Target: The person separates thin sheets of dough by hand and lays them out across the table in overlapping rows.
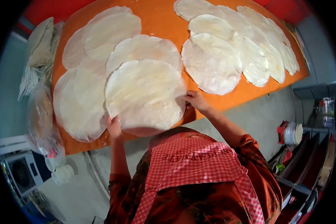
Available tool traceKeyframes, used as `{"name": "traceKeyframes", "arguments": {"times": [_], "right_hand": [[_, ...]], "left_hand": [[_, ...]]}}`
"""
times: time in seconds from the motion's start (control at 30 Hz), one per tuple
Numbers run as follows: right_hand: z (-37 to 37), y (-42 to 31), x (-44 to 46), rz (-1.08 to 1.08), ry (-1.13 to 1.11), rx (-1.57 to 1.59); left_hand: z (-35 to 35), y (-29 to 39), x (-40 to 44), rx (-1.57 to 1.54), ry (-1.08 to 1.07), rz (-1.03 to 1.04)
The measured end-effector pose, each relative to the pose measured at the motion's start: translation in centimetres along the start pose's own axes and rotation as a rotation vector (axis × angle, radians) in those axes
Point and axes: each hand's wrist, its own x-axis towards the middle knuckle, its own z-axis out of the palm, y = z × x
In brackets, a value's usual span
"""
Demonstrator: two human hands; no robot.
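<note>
A large round sheet of thin flatbread (143, 95) lies at the near edge of the orange table, overlapping other sheets beneath it. My left hand (114, 125) pinches its lower left rim. At the right rim, my right hand (195, 100) has thumb and fingers closed on the edge. Just behind it rests another flatbread sheet (145, 48), partly covered. More sheets overlap on the left (80, 100), and a second group spreads over the right side, its nearest sheet (211, 63) close beyond my right hand.
The orange table (160, 20) has red material behind it. Folded cloth (41, 44) and a clear plastic bag (41, 115) sit along its left side. A microwave-like appliance (22, 173) is at lower left. Dark shelving (302, 160) stands at lower right.
</note>
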Motion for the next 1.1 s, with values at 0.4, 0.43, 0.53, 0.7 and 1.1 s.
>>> {"name": "traceKeyframes", "arguments": {"times": [0.4, 0.43, 0.53, 0.7, 1.1], "right_hand": [[-5.7, 4.1, -1.2, -0.478, 0.306, -0.305], [-8.0, 3.6, -2.2, -0.513, 0.503, -0.294], [-16.6, 6.6, -1.8, -0.552, 0.777, -0.074], [-25.5, 11.6, -2.0, -0.445, 0.657, 0.073], [-30.0, 6.6, -5.8, 0.085, 0.054, 0.711]], "left_hand": [[2.4, 6.0, -3.2, 0.691, 0.336, 0.598], [4.7, 7.8, -5.5, 0.620, 0.313, 0.602], [9.1, 6.2, -7.6, 0.407, 0.047, 0.574], [27.1, 3.7, -14.1, 0.021, -0.394, 0.021], [43.0, 5.5, -11.6, -0.027, -0.424, -0.278]]}}
